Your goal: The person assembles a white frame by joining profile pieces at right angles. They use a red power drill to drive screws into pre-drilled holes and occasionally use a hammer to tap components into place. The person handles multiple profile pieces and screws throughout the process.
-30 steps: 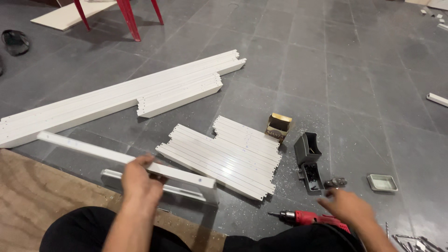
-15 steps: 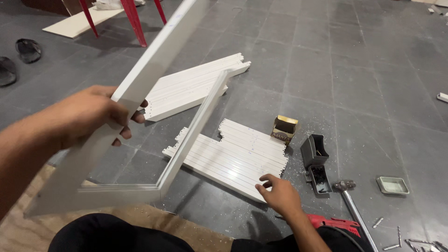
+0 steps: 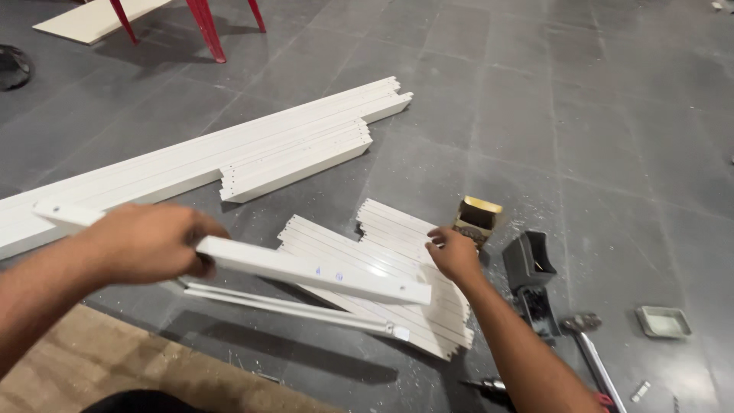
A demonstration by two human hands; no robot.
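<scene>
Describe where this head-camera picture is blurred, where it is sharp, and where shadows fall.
Head view: the left hand and the white frame it grips are smeared by motion; the right hand, on the stack of white slats, is sharper; floor tiles look crisp; soft shadows lie beneath the frame and by the red chair legs.

Lowered the white frame [image 3: 306, 268] from upright to nearly flat, left hand [image 3: 149, 243] gripping it; moved right hand [image 3: 453, 254] onto the short slats [image 3: 397, 229].
</scene>
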